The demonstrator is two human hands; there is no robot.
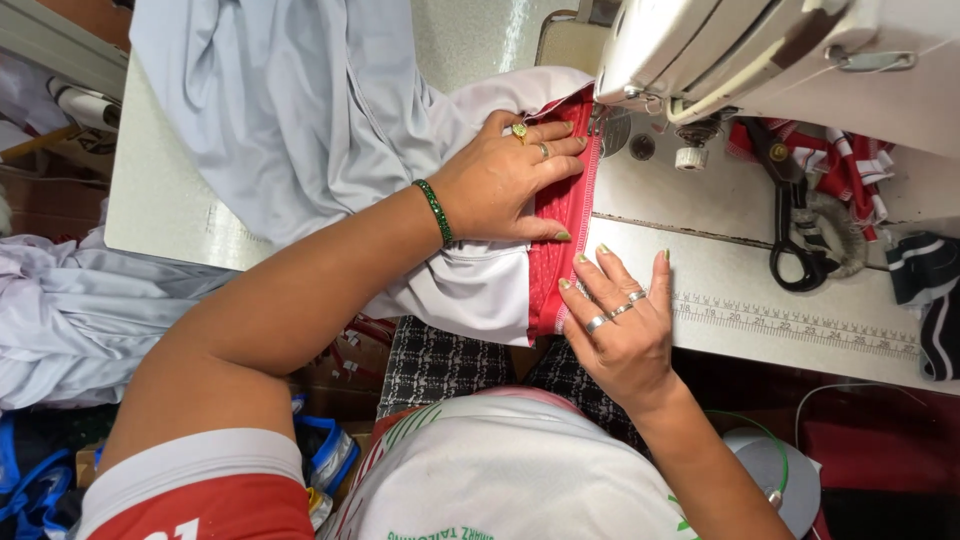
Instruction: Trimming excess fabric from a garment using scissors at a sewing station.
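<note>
Head view shows my left hand pressed flat on the red fabric strip by the sewing machine; my right hand spreads fingertips along its edge. Best I keep the strip taut and aligned against the white garment.

Black scissors lie on the pale worktop beside a heap of red-and-white striped trim. A printed ruler strip runs along the worktop's front edge. Pale grey cloth is piled at the left, blue straps below it.
</note>
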